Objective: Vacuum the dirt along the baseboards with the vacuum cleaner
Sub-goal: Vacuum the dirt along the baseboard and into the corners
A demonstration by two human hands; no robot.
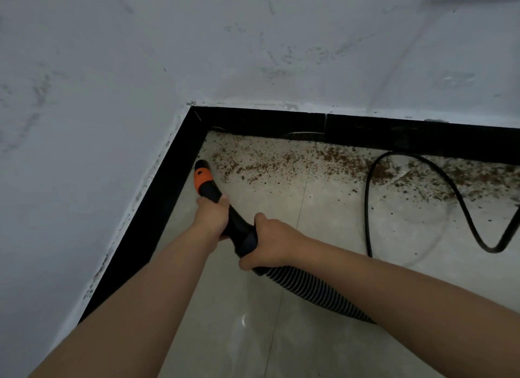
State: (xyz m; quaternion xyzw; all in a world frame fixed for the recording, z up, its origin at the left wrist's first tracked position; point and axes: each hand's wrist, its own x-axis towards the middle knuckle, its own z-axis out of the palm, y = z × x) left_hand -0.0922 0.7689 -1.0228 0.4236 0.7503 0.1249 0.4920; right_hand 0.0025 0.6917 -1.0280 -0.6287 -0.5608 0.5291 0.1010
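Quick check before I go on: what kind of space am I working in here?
Likely an indoor room corner, seemingly unfurnished in this view: two white walls meet above a black baseboard, with pale floor tiles below. Brown dirt lies along the far baseboard, crossed by a black cable.

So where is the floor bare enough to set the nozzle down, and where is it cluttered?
Bare tile lies between the left baseboard and the cord, below the dirt, around both hands gripping the nozzle. Crowded: the strip along the back baseboard, strewn with dirt, and the right side where the cord loops.
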